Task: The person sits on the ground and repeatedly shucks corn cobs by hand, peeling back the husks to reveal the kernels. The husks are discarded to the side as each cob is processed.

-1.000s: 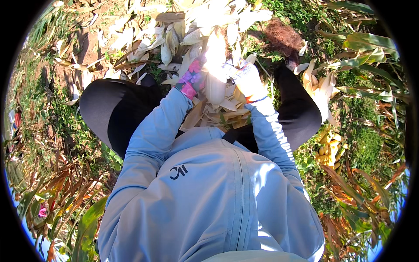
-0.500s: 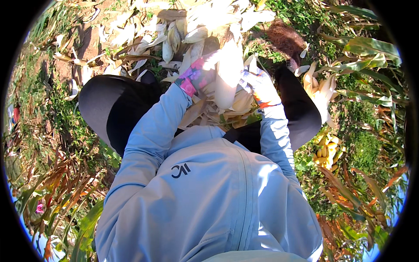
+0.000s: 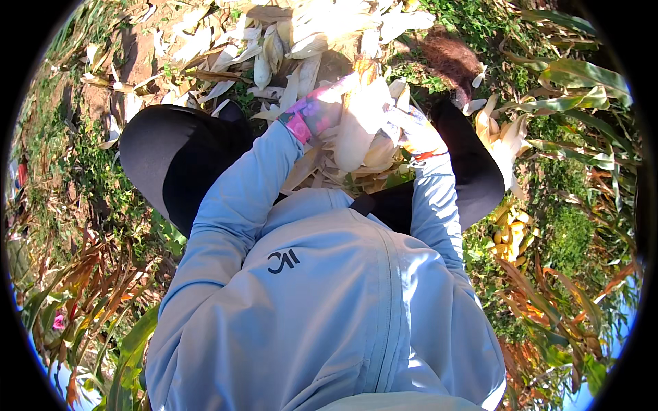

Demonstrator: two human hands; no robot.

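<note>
An ear of corn (image 3: 358, 133) in pale husk stands between my hands, its thick end toward me and a yellow-brown patch at its far end. My left hand (image 3: 319, 111), in a pink floral glove, wraps the ear's left side; bright sun washes out its fingers. On the other side my right hand (image 3: 418, 131), in a light patterned glove with an orange cuff, is closed on the husk (image 3: 399, 92) along the ear. Glare partly hides those fingertips. Below the ear, loose dry husks (image 3: 380, 156) lie between my legs.
More husked ears (image 3: 263, 68) and scattered husks lie ahead on the ground. A dark reddish-brown clump (image 3: 449, 58) is at the far right, an opened husk (image 3: 504, 137) beside my right knee. Yellow peeled cobs (image 3: 510, 233) are piled at the right, near corn leaves (image 3: 582, 75).
The ear's far end now shows a yellow-brown patch where pale husk was before. My right hand has shifted slightly to the right; my left hand stays at the ear.
</note>
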